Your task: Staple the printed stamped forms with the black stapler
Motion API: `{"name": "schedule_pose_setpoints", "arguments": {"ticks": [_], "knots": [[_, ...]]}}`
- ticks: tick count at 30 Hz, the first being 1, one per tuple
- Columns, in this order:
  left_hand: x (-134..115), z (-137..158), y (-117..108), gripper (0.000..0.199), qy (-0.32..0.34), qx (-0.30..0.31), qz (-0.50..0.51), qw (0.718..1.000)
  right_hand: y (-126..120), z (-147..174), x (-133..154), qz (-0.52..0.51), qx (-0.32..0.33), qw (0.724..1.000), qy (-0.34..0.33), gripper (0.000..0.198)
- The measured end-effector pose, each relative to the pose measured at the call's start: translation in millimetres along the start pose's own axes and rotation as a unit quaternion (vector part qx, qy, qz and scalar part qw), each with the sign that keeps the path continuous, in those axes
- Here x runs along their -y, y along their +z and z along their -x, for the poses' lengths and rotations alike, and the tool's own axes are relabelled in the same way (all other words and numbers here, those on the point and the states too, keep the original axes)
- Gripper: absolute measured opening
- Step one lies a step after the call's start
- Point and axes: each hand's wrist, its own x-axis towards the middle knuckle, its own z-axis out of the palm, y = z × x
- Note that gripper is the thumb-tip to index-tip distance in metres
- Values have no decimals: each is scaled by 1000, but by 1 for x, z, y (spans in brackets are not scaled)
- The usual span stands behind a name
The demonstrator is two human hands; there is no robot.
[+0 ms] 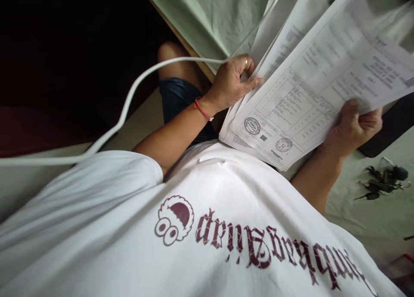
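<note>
A stack of printed paper sheets (291, 103) is tilted across my lap, its lower edge against my white shirt. The front sheet carries a table, blocks of text and two round stamps near its lower edge. My left hand (231, 79), with a gold ring and a red string bracelet (203, 109), grips the left edge, thumb on top. On the opposite edge my right hand (354, 126) pinches the sheets, its thumb over the printed face and its other fingers mostly hidden. Several sheets fan apart at the upper left, and the upper right of the stack is blurred.
A white cable (129, 101) arches over from the left to my left hand. Pale green cloth (200, 17) covers the surface ahead. To the right lie a bunch of keys (384, 178) and a dark flat object (393, 124), partly hidden by the papers.
</note>
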Motion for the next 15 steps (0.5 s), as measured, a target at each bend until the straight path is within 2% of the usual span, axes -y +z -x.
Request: {"name": "schedule_pose_setpoints", "arguments": {"ticks": [4, 8, 12, 15], "knots": [[0, 3, 3, 47, -6, -1, 15, 1000, 1, 5, 8, 33, -17, 999, 23, 14], [-4, 7, 2, 53, -14, -1, 20, 1000, -3, 9, 8, 84, -20, 993, 79, 19], [-8, 8, 0, 57, -13, 22, 27, 999, -3, 13, 8, 86, -24, 990, 108, 27], [-11, 8, 0, 55, -29, 45, 12, 998, 4, 20, 11, 81, -1, 989, 123, 33]]}}
